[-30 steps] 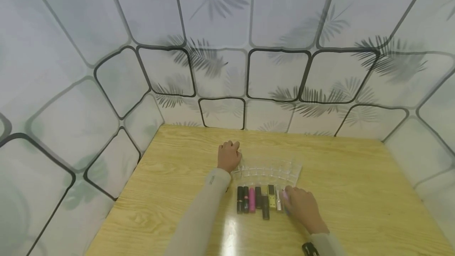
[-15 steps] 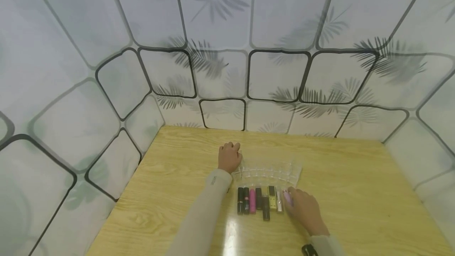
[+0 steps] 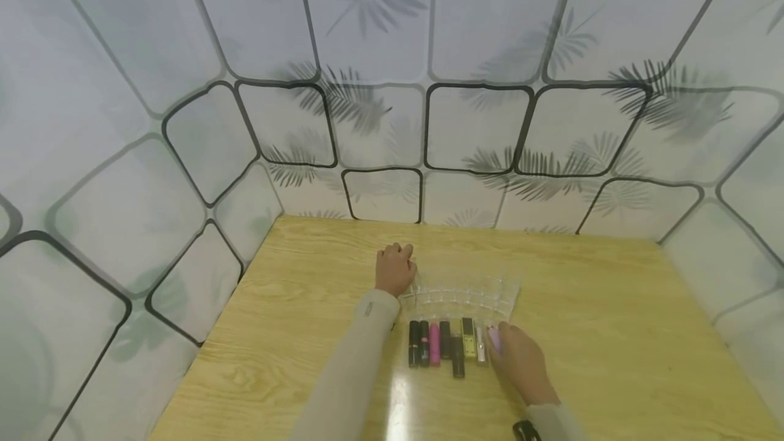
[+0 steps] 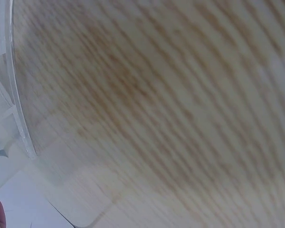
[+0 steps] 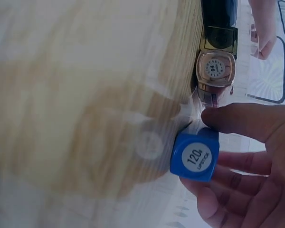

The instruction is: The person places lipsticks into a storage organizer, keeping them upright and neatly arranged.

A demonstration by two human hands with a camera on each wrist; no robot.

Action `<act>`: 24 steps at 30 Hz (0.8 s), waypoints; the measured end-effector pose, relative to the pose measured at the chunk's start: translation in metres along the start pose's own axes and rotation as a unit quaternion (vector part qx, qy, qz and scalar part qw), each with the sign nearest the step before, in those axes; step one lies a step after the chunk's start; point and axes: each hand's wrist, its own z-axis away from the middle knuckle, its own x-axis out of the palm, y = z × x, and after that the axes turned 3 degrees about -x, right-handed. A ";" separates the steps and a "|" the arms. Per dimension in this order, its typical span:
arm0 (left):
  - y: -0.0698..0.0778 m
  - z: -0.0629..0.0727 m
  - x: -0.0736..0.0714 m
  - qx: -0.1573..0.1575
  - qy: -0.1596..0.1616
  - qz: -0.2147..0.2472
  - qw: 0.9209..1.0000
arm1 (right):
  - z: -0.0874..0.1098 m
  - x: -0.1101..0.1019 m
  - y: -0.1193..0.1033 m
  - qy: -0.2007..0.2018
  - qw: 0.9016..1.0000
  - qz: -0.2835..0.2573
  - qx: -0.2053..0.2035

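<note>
A lilac lipstick [image 3: 494,340] is in my right hand [image 3: 523,363], pinched between thumb and fingers at the right end of a lipstick row. In the right wrist view this lipstick's blue base [image 5: 194,154] faces the camera, labelled 120. My left hand [image 3: 394,271] is at the left end of a clear compartmented organizer [image 3: 459,299]; its back hides most of its fingers. The row holds black lipsticks [image 3: 414,344], a pink one [image 3: 434,344], a black-and-gold one [image 3: 468,339] and a slim pale one [image 3: 480,346]. A dark tube [image 3: 458,358] sticks out nearer me.
The wood-grain table [image 3: 643,332] meets patterned white walls [image 3: 478,128] at the back and both sides. A black band [image 3: 527,430] is at the right wrist. The organizer lies just beyond the lipstick row, its edge [image 4: 21,118] showing in the left wrist view.
The lilac lipstick shows more between my right fingers than a second ago, and the right hand has shifted slightly. The left hand, organizer and other lipsticks have stayed put.
</note>
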 end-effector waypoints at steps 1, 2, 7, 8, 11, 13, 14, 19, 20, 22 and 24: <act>0.000 0.000 0.000 0.000 0.000 0.001 1.000 | 0.000 0.000 0.000 0.000 1.000 -0.001 0.004; 0.000 -0.001 0.000 -0.001 -0.001 0.002 1.000 | -0.001 0.000 0.000 0.000 1.000 -0.003 0.009; 0.001 -0.002 -0.001 -0.002 -0.004 0.004 1.000 | -0.001 0.000 -0.001 -0.012 0.999 -0.009 0.030; 0.001 -0.001 -0.001 -0.002 -0.004 0.005 1.000 | -0.001 0.000 -0.001 -0.015 0.999 -0.009 0.033; 0.001 -0.001 -0.002 -0.003 -0.003 0.007 1.000 | -0.002 0.000 -0.001 -0.022 0.999 -0.009 0.039; 0.001 -0.001 -0.002 -0.003 -0.002 0.006 1.000 | -0.002 0.000 -0.001 -0.024 0.999 -0.010 0.041; 0.001 -0.001 -0.001 -0.003 -0.002 0.006 1.000 | -0.002 0.000 -0.001 -0.023 0.999 -0.010 0.042; 0.001 -0.002 0.000 -0.002 -0.001 0.004 1.000 | -0.002 -0.002 0.000 -0.028 0.998 -0.009 0.046; 0.001 -0.002 0.000 -0.002 -0.002 0.004 1.000 | -0.002 -0.003 0.000 -0.030 0.998 -0.010 0.047; 0.000 -0.002 0.000 -0.003 -0.003 0.004 1.000 | -0.002 -0.006 -0.001 -0.034 0.998 -0.013 0.050; 0.000 -0.001 0.000 -0.004 -0.005 0.006 1.000 | -0.002 -0.009 -0.002 -0.038 0.998 -0.018 0.054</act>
